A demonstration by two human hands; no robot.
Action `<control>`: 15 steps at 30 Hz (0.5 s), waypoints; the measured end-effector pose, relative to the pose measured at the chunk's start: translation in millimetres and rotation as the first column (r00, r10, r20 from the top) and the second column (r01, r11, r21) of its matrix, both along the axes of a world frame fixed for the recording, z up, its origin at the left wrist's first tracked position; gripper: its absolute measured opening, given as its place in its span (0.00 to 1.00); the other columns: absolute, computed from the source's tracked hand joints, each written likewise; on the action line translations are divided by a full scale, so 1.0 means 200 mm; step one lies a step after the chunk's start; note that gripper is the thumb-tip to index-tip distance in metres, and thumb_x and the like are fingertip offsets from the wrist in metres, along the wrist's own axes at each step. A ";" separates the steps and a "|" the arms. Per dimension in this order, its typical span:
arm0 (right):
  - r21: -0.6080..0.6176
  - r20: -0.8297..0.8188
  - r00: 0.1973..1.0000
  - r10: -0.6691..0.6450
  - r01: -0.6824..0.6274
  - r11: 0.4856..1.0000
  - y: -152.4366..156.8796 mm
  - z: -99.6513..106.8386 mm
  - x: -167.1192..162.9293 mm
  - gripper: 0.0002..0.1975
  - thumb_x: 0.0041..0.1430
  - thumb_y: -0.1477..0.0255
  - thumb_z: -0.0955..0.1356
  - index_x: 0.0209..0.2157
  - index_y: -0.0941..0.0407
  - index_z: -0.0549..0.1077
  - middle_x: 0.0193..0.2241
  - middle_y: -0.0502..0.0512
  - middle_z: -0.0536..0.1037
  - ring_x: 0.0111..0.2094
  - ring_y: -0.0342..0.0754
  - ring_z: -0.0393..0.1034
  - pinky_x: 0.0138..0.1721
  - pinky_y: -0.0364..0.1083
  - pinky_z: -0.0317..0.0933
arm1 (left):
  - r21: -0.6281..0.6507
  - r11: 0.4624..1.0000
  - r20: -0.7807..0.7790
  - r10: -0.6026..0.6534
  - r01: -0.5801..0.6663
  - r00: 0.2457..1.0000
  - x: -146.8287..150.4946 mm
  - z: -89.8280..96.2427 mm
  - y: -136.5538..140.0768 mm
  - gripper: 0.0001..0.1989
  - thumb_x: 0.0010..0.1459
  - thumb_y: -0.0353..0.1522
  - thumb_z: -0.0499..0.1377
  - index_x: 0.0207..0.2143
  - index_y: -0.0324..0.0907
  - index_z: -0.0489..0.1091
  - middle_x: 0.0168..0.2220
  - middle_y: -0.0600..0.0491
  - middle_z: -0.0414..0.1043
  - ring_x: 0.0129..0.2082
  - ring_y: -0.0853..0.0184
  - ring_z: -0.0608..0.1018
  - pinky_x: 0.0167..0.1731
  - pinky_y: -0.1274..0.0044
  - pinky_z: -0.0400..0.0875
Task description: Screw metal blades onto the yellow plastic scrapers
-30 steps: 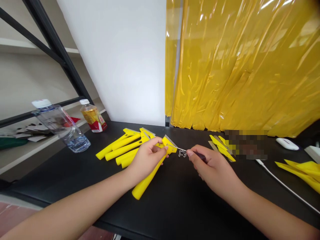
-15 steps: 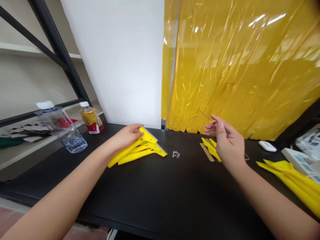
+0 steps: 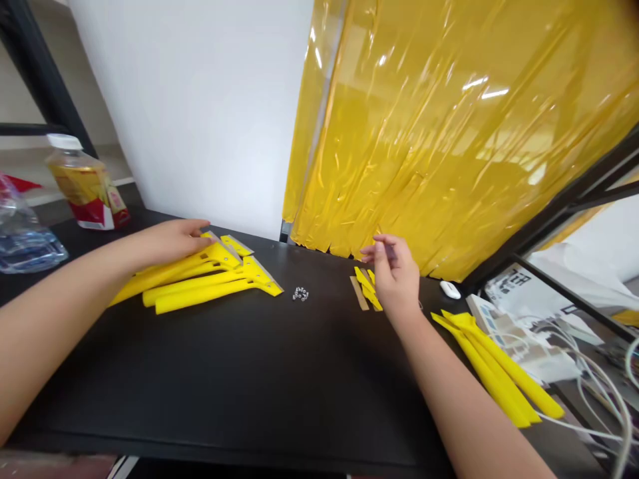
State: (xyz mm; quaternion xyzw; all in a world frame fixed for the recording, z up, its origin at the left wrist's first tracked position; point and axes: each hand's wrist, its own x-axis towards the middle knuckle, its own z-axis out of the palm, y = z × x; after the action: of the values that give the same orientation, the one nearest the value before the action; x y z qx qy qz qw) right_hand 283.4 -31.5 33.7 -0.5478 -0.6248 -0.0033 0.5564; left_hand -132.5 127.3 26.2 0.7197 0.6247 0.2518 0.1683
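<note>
The left hand (image 3: 172,241) lies flat on the pile of yellow scrapers (image 3: 200,283), steadying it, gripping nothing. Right of the small screws (image 3: 300,293), the right hand (image 3: 394,276) hovers over loose blade pieces (image 3: 363,287), fingers curled; any hold is unclear.

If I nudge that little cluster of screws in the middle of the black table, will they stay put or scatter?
The screws look tiny and loose, so a push would probably scatter them. The table looks smooth, so they may slide or roll. They seem light and likely hard to pinch singly. Neither the left hand nor the right hand touches them.
</note>
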 end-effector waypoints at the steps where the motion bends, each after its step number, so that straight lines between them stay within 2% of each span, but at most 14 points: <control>1: 0.001 0.007 0.999 -0.038 0.038 0.999 0.00 0.01 0.02 0.19 0.74 0.56 0.60 0.52 0.54 0.71 0.36 0.55 0.83 0.35 0.49 0.80 0.42 0.49 0.73 | -0.003 1.000 -0.023 0.014 -0.014 1.000 0.00 -0.01 0.01 0.34 0.55 0.48 0.65 0.58 0.37 0.75 0.41 0.47 0.83 0.43 0.49 0.81 0.50 0.61 0.71; 4: 0.003 0.069 0.984 -0.162 0.162 0.987 0.01 0.07 0.09 0.21 0.73 0.54 0.61 0.43 0.55 0.75 0.31 0.54 0.81 0.35 0.50 0.79 0.41 0.49 0.71 | -0.019 1.000 -0.063 0.020 -0.021 0.998 0.02 -0.01 0.00 0.38 0.56 0.52 0.64 0.61 0.37 0.73 0.43 0.46 0.82 0.43 0.48 0.81 0.51 0.60 0.69; 6: 0.009 0.131 0.961 -0.246 0.247 0.969 -0.01 0.13 0.14 0.20 0.71 0.55 0.62 0.39 0.55 0.77 0.37 0.57 0.82 0.41 0.51 0.78 0.46 0.50 0.69 | -0.036 0.999 -0.091 -0.001 -0.003 0.996 0.03 0.00 -0.03 0.37 0.58 0.52 0.63 0.62 0.36 0.72 0.47 0.45 0.81 0.46 0.46 0.80 0.53 0.58 0.68; 8: -0.010 0.187 0.932 -0.310 0.317 0.948 -0.06 0.21 0.20 0.17 0.71 0.60 0.62 0.43 0.54 0.78 0.45 0.59 0.82 0.46 0.52 0.77 0.48 0.51 0.68 | -0.044 0.999 -0.121 -0.034 0.029 0.992 0.05 0.03 -0.07 0.37 0.61 0.51 0.61 0.63 0.35 0.70 0.50 0.43 0.80 0.48 0.45 0.79 0.52 0.58 0.69; 9: -0.040 0.211 0.919 -0.332 0.347 0.937 -0.11 0.25 0.23 0.16 0.71 0.62 0.61 0.46 0.53 0.78 0.46 0.58 0.82 0.45 0.52 0.78 0.46 0.51 0.68 | -0.040 0.999 -0.131 -0.039 0.034 0.991 0.05 0.05 -0.09 0.38 0.62 0.51 0.60 0.64 0.34 0.68 0.51 0.41 0.79 0.47 0.45 0.79 0.50 0.58 0.70; 12: -0.178 0.320 0.865 -0.386 0.455 0.873 -0.29 0.30 0.42 0.12 0.65 0.63 0.67 0.43 0.50 0.81 0.41 0.59 0.84 0.38 0.56 0.78 0.40 0.55 0.65 | -0.009 0.997 -0.155 -0.079 0.079 0.985 0.08 0.08 -0.14 0.40 0.65 0.51 0.56 0.69 0.33 0.62 0.52 0.40 0.78 0.43 0.50 0.80 0.46 0.63 0.72; 14: -0.270 0.396 0.823 -0.408 0.529 0.805 -0.43 0.26 0.61 0.10 0.55 0.61 0.74 0.36 0.50 0.84 0.29 0.62 0.82 0.25 0.56 0.73 0.30 0.57 0.60 | 0.030 0.995 -0.168 -0.092 0.098 0.982 0.10 0.08 -0.17 0.41 0.64 0.52 0.56 0.70 0.34 0.60 0.55 0.39 0.76 0.45 0.50 0.80 0.47 0.65 0.72; 15: -0.293 0.422 0.796 -0.434 0.573 0.766 -0.49 0.21 0.72 0.10 0.48 0.61 0.77 0.30 0.51 0.83 0.21 0.62 0.78 0.18 0.55 0.67 0.26 0.57 0.55 | 0.063 0.993 -0.168 -0.085 0.097 0.982 0.12 0.07 -0.19 0.41 0.64 0.52 0.56 0.70 0.36 0.61 0.56 0.39 0.75 0.46 0.50 0.80 0.47 0.65 0.72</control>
State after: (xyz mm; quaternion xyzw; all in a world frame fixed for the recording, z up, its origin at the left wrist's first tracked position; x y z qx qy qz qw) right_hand 427.8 -129.6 76.1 -0.7915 -0.5223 -0.1162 0.2954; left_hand -109.1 89.6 41.2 0.7716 0.5934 0.2055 0.1015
